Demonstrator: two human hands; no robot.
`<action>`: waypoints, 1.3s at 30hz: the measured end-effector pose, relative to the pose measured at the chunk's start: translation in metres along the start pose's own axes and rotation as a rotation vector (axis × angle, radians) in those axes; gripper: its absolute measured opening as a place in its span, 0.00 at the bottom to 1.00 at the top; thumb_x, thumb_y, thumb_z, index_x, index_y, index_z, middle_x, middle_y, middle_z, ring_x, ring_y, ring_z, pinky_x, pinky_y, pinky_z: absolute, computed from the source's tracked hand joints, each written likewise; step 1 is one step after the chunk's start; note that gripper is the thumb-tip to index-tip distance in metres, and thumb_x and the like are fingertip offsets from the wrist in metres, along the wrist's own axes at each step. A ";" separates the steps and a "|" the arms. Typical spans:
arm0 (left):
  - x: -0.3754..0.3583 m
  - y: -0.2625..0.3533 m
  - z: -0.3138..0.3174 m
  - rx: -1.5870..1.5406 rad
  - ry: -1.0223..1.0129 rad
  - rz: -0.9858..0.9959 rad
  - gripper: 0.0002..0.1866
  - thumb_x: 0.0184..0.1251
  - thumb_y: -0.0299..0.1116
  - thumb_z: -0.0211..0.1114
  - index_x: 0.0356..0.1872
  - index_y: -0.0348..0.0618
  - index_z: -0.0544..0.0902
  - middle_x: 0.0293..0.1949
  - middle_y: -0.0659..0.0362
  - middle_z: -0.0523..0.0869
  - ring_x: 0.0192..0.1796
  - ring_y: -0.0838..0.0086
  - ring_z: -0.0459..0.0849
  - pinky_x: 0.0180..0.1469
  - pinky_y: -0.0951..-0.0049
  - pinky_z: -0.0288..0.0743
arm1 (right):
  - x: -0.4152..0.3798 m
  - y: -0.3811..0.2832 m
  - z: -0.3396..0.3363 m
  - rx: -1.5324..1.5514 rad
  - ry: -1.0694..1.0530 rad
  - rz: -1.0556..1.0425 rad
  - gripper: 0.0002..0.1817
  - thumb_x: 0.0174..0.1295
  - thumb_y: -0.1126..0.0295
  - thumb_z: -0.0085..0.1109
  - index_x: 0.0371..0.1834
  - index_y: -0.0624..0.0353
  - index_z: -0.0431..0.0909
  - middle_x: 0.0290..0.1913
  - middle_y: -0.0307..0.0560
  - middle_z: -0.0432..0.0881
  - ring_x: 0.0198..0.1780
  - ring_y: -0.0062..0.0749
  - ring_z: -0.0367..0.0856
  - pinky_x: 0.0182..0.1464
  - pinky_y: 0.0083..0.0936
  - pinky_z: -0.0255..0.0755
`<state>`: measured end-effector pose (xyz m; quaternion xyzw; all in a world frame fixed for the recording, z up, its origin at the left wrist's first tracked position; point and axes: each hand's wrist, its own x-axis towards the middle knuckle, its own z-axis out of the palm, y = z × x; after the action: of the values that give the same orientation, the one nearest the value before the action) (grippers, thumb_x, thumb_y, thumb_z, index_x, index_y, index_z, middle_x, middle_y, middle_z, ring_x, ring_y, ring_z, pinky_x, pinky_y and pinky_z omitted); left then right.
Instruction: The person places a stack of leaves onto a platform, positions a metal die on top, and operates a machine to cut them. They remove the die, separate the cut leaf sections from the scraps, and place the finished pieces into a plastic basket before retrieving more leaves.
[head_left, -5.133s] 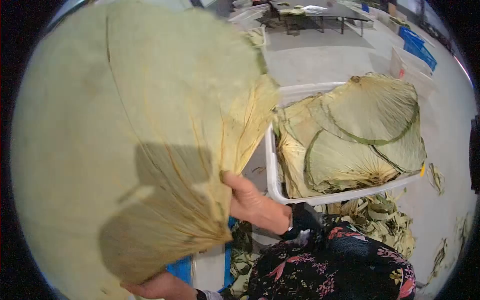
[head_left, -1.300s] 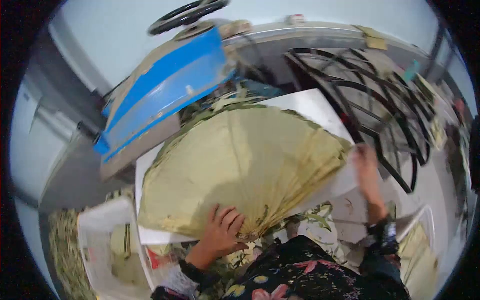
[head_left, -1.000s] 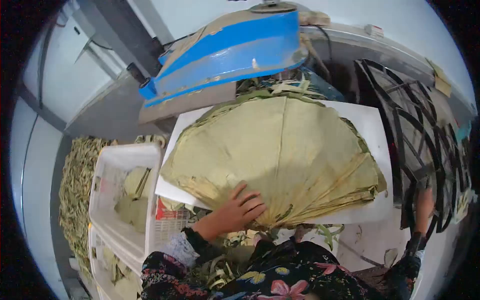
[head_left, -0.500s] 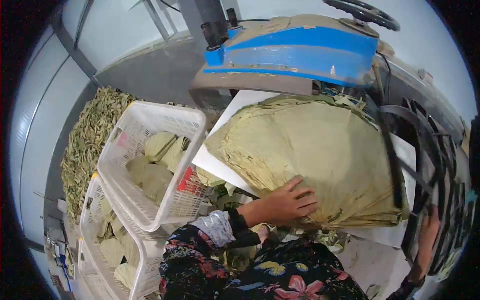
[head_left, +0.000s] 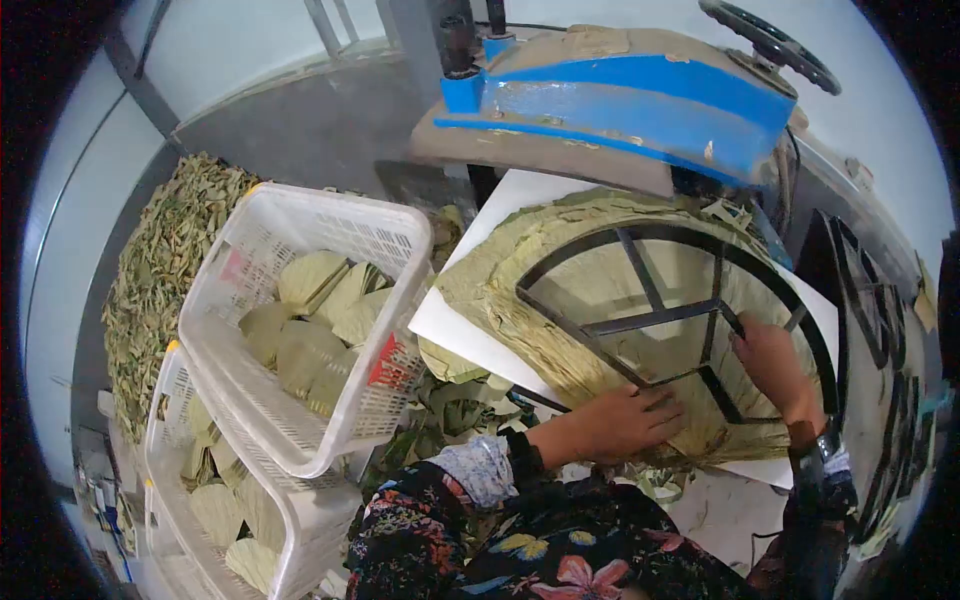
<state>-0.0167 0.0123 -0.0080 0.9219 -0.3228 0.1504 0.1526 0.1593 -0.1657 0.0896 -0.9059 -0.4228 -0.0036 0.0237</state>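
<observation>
A thick stack of large dried leaves (head_left: 470,275) lies on a white board (head_left: 440,325) in front of me. On top of it rests a black fan-shaped cutting die (head_left: 655,318), its inner bars dividing it into several sections. My right hand (head_left: 770,362) grips one of the die's bars near its right side, fingers wrapped round the metal. Pressed flat on the front of the stack, my left hand (head_left: 625,422) has its fingers extended beside the die's lower edge. The leaves show through the die's openings.
White plastic crates (head_left: 320,455) at the left hold cut leaf pieces (head_left: 310,350). Behind them is a heap of leaf scraps (head_left: 165,270). A blue machine head (head_left: 620,95) with a handwheel (head_left: 770,45) stands beyond the board. More black frames (head_left: 865,290) lean at the right.
My right hand has brought the cutting die from the right side onto the leaf stack. My left hand stays on the stack's front. The view has shifted slightly.
</observation>
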 end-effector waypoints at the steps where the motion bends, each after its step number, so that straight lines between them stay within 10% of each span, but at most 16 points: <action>1: 0.000 0.000 -0.001 -0.010 -0.005 0.012 0.33 0.49 0.36 0.60 0.61 0.43 0.65 0.60 0.56 0.70 0.64 0.59 0.66 0.55 0.61 0.68 | 0.002 0.000 0.002 0.002 -0.004 0.016 0.11 0.61 0.66 0.52 0.42 0.61 0.70 0.25 0.60 0.79 0.31 0.58 0.79 0.31 0.48 0.71; 29: 0.025 0.014 -0.023 -0.020 -0.123 -0.006 0.23 0.47 0.32 0.65 0.46 0.36 0.74 0.54 0.50 0.75 0.57 0.59 0.74 0.58 0.66 0.69 | -0.003 0.015 0.038 0.069 -0.003 -0.003 0.09 0.56 0.69 0.49 0.39 0.58 0.73 0.28 0.49 0.80 0.31 0.44 0.82 0.34 0.43 0.74; 32: 0.030 0.011 -0.035 -0.066 -0.193 0.008 0.24 0.47 0.31 0.65 0.48 0.34 0.73 0.55 0.49 0.74 0.58 0.58 0.73 0.59 0.63 0.67 | -0.021 0.018 0.050 0.085 0.297 -0.078 0.10 0.57 0.71 0.50 0.41 0.58 0.73 0.36 0.51 0.79 0.41 0.45 0.80 0.43 0.40 0.73; 39: 0.099 0.018 -0.065 -0.399 -0.253 -0.113 0.28 0.55 0.37 0.65 0.55 0.33 0.69 0.58 0.46 0.71 0.61 0.51 0.68 0.64 0.61 0.62 | -0.143 0.065 0.040 0.916 0.975 0.625 0.09 0.60 0.79 0.48 0.44 0.61 0.69 0.42 0.43 0.73 0.42 0.28 0.74 0.45 0.27 0.72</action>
<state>0.0341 -0.0310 0.0915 0.9017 -0.3105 -0.0419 0.2979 0.1163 -0.3148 0.0430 -0.7789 -0.0458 -0.2218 0.5848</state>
